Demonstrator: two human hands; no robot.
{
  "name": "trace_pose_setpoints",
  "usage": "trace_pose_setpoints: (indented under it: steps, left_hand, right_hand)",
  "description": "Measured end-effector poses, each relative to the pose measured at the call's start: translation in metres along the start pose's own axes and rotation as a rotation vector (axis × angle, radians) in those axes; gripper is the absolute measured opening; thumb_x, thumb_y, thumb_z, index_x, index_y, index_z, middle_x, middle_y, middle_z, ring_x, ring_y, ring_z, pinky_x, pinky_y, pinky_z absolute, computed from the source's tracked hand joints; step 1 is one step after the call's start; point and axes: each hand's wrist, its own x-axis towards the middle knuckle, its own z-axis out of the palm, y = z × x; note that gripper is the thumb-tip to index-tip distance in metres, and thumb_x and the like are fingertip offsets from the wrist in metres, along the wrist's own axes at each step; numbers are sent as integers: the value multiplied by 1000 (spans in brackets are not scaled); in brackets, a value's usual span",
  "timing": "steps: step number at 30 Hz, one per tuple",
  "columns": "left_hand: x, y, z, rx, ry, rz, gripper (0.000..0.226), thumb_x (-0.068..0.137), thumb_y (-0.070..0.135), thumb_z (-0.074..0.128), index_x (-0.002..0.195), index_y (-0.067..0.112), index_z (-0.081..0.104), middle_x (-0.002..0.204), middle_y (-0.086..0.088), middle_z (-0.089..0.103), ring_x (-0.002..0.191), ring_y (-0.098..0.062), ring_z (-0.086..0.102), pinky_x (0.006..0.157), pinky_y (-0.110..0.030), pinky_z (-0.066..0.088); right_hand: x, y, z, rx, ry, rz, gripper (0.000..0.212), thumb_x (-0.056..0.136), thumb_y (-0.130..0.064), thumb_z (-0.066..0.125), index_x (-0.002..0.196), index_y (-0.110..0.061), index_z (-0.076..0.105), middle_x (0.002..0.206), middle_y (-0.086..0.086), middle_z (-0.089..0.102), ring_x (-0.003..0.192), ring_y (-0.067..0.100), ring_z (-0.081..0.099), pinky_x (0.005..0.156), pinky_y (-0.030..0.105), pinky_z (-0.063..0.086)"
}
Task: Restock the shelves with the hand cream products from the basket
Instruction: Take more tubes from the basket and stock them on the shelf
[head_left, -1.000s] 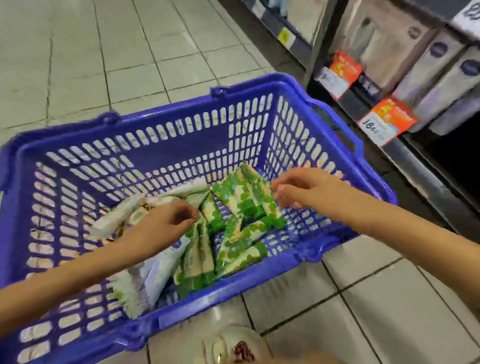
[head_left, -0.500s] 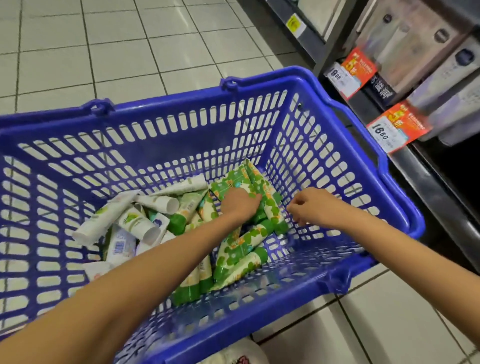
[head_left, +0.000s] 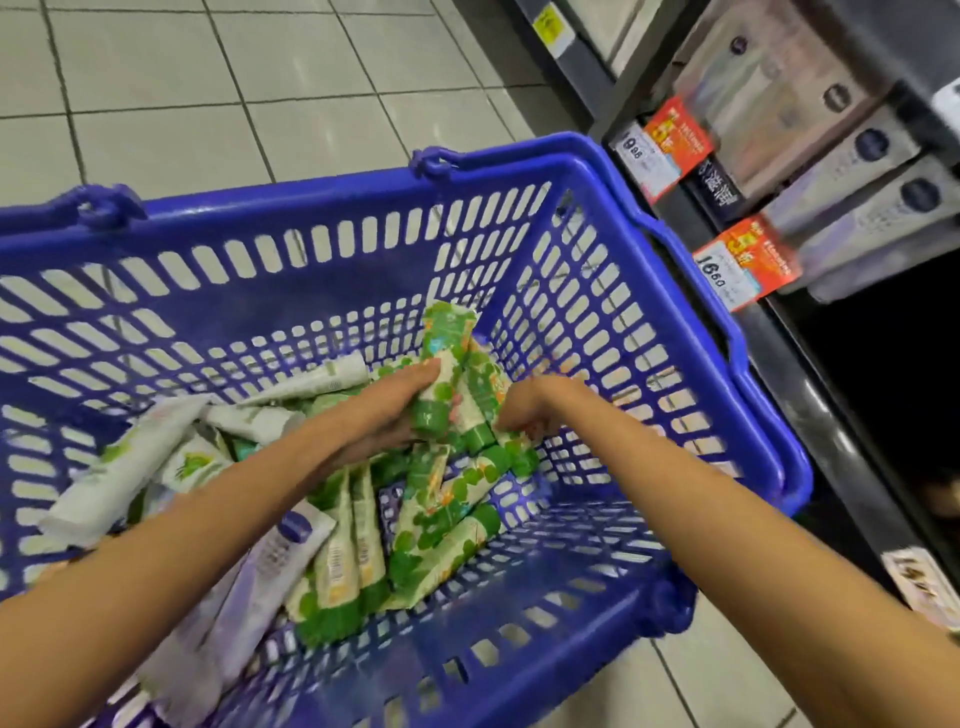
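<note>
A blue plastic basket (head_left: 363, 208) stands on the tiled floor, holding several hand cream tubes. Green leaf-patterned tubes (head_left: 441, 509) lie in the middle, and white and pale lilac tubes (head_left: 130, 467) lie at the left. My left hand (head_left: 395, 410) is closed around an upright green tube (head_left: 447, 353), lifted a little above the pile. Just to its right, my right hand (head_left: 530, 410) is curled down onto other green tubes; its fingers are hidden, so I cannot tell whether it holds one.
Dark store shelving (head_left: 810, 415) runs along the right, close to the basket's right rim. It carries boxed pale products (head_left: 857, 208) and orange price tags (head_left: 748, 265). Light floor tiles (head_left: 208, 104) stretch away behind the basket.
My left hand has closed on a green tube and raised it upright. My right hand has moved left onto the tubes beside it. The view has shifted closer to the basket.
</note>
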Motion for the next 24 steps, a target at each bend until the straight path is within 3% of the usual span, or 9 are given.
trace_pose_setpoints:
  steps: [2, 3, 5, 6, 9, 13, 17, 20, 24]
  left_hand:
    - [0, 3, 3, -81, -20, 4, 27, 99, 25, 33, 113, 10, 50, 81, -6, 66, 69, -16, 63, 64, -32, 55]
    - [0, 4, 4, -83, -37, 5, 28, 99, 25, 33, 118, 11, 48, 88, -7, 66, 75, -17, 64, 68, -34, 55]
    - [-1, 5, 8, -83, -54, 21, 31, 99, 24, 32, 125, 14, 45, 101, -8, 65, 87, -19, 63, 79, -39, 53]
    - [0, 6, 10, -82, -54, 38, 33, 99, 24, 32, 129, 14, 42, 102, -8, 64, 89, -20, 61, 83, -41, 51]
    - [-2, 10, 20, -89, -72, 94, 35, 99, 24, 30, 131, 12, 37, 95, -6, 64, 81, -18, 61, 80, -40, 50]
    - [-16, 22, 47, -133, -125, 157, 25, 99, 25, 30, 118, 16, 43, 85, -3, 64, 66, -12, 63, 61, -29, 57]
    - [-38, 39, 89, -18, -185, 260, 31, 79, 5, 51, 108, 17, 47, 88, -3, 66, 70, -12, 65, 62, -29, 58]
    - [-56, 45, 128, 148, -292, 344, 48, 69, 13, 61, 114, 18, 46, 84, -2, 73, 72, -11, 70, 65, -26, 57]
    - [-66, 37, 197, 290, -460, 426, 59, 51, 38, 85, 102, 30, 57, 79, 2, 71, 70, -10, 67, 66, -21, 55]
  right_hand:
    - [4, -3, 6, -58, 52, 14, 29, 97, -21, 42, 114, 0, 53, 119, 21, 52, 97, 27, 57, 87, 34, 46]
    - [2, -3, 6, -69, 58, 5, 24, 97, -22, 44, 105, -3, 57, 112, 19, 54, 95, 28, 57, 83, 33, 48]
    - [-2, 1, 4, 54, 11, -18, 29, 97, -26, 44, 73, -9, 47, 80, 14, 51, 66, 26, 52, 60, 28, 48]
    - [-5, 4, 3, 195, -23, -33, 31, 96, -30, 44, 73, -8, 44, 75, 12, 48, 61, 24, 50, 55, 27, 47]
    - [-25, 14, -3, 700, -11, -146, 35, 91, -33, 52, 106, 0, 51, 96, 18, 60, 79, 28, 62, 72, 37, 55]
    - [-80, 30, -11, 1074, 138, -343, 17, 88, -13, 48, 73, -7, 53, 65, 8, 55, 44, 13, 51, 46, 20, 45]
    - [-146, 59, -14, 1388, 116, -639, 21, 92, -14, 40, 73, -12, 48, 60, 4, 51, 50, 14, 51, 51, 21, 48]
    - [-188, 95, -10, 1579, -19, -817, 11, 79, -15, 41, 87, -10, 47, 66, 8, 50, 57, 18, 56, 54, 20, 53]
    - [-217, 160, 13, 1620, 207, -757, 13, 92, -22, 38, 87, -15, 47, 73, 6, 46, 54, 15, 58, 53, 22, 54]
